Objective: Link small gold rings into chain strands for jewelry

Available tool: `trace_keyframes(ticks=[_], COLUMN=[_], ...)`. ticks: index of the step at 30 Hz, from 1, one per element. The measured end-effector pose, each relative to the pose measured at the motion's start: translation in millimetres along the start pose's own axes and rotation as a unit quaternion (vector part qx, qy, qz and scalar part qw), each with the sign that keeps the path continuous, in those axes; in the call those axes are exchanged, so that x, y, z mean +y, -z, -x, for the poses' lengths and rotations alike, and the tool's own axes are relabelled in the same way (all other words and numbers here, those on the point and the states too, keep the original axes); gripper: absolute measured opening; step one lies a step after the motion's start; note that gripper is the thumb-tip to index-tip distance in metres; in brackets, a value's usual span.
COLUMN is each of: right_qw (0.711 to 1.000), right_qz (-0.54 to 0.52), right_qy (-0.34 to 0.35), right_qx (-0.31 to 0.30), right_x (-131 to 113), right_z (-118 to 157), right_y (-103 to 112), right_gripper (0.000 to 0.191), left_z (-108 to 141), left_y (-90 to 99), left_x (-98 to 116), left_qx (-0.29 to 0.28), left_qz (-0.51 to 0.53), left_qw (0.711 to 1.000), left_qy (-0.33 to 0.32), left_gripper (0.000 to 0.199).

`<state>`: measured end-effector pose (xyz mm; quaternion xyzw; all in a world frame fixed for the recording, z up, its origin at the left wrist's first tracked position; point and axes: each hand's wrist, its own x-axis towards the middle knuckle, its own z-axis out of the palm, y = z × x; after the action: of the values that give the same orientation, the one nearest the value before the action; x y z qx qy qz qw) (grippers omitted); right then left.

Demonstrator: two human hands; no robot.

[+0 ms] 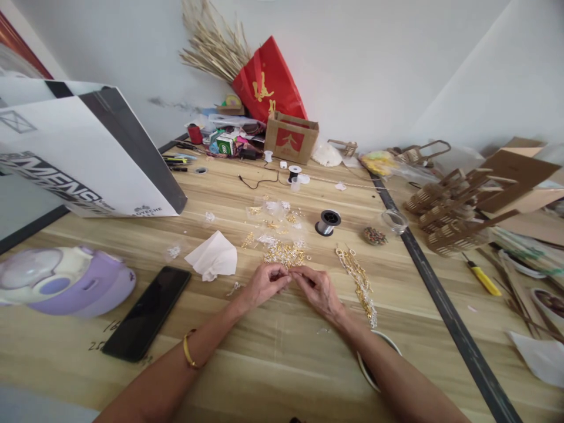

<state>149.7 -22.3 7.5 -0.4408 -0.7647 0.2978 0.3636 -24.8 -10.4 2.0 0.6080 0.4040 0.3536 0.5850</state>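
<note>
Forearms, bare (154, 379), qty. 2: lower edge of frame, reaching to ctr.; bracelet, gold-col. (187, 349), at L wrist.
L hand (265, 283) & R hand (318, 289): ctr., fingertips meeting; thumb & forefinger of ea. pressed tog. Item pinched betw. them too sm. to tell.
Pile of sm. gold- & silver-col. pieces (284, 252): ctr., just beyond fingertips, on wood-grain table (247, 382).
Strands, gold & silver (359, 282): R of ctr., near R hand.
Wire spool, blk. ends (328, 222): above R hand.
Beads, multicol. (375, 235): R of spool.
Paper, white, folded (214, 257): L of pile.
Phone, blk. (147, 313): lower L.
Device, purple & white (88, 285): L edge.
Round item, pale rim (362, 370): lower R, partly hidden by R forearm.
Bag, red (271, 82): upper ctr.
Baskets, woven, brown (440, 217): R side.
Tool, yellow handle (484, 279): far R.
</note>
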Motion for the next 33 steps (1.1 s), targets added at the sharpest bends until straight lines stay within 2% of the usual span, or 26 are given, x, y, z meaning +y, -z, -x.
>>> trace_keyframes(ticks=[10,16,20,28,33], right_qw=[0.999,1.0,0.999,1.0,1.0], right_qz=[-0.037,-0.028,-0.034,0.027,0.023], right_qy=[0.014,0.003,0.015,0.004,0.013], right_qx=[-0.003,-0.011,-0.001,0.013,0.012], right_x=[-0.2,-1.0,-1.2,0.9,-1.0], right_z=[-0.7,-0.1,0.3,2.0,2.7], right_y=[-0.7,-0.1,-0.4,-1.2,0.0], right_gripper=[0.025,0.024,0.023,0.029,0.027], left_z=[0.0,-0.1,-0.7,-1.2,-2.5], left_y=[-0.3,3.1,9.5,26.5,38.6], left_x=[-4.4,2.2,5.2,11.8,12.9], left_qx=[-0.011,-0.033,-0.015,0.005,0.024], left_qz=[0.012,0.016,-0.061,-0.072,-0.105], left_qw=[1.0,0.999,0.998,0.997,0.993], left_qy=[0.003,0.009,-0.019,-0.033,-0.046], left_gripper=[0.02,0.021,0.016,0.021,0.02])
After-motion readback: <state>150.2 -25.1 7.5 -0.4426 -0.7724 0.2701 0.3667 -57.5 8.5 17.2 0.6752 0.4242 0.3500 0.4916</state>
